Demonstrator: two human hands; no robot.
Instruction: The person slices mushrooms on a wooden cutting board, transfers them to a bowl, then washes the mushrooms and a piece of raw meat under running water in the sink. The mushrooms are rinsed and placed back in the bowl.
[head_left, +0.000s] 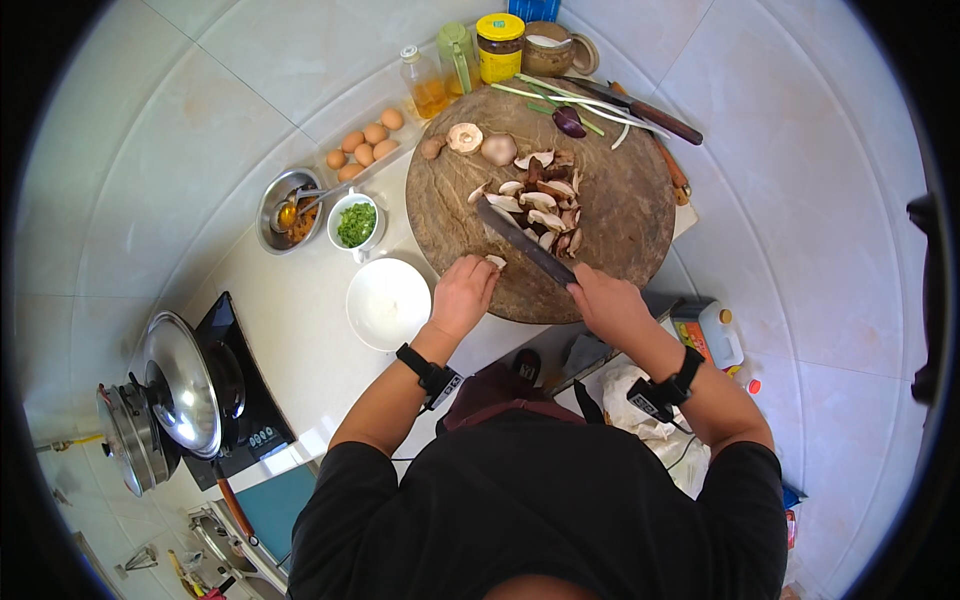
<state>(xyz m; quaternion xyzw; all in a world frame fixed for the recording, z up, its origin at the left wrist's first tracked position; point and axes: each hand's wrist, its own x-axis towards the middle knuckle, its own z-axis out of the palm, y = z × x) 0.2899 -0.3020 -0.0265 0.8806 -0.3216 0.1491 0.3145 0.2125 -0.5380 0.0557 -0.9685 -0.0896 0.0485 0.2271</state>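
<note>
My right hand (613, 302) is closed around the handle of a dark-bladed kitchen knife (529, 246). The blade slants up and left across a round wooden chopping board (622, 232), its tip beside sliced mushrooms (546, 199). At the board's near left edge, my left hand (466, 291) has its fingers bunched on a pale mushroom piece (496, 262), mostly covered by the fingertips. Two whole mushroom caps, one gills up (465, 138) and one gills down (499, 149), lie farther back. Beside them sits a small brown knobbly piece (433, 147), perhaps ginger.
Left of the board stand a white bowl (388, 304), a cup of chopped greens (356, 226), a metal bowl with a spoon (291, 211) and several eggs (364, 154). Scallions (585, 101), a purple onion (569, 121) and another knife (666, 122) lie behind. A lidded wok (184, 382) is far left.
</note>
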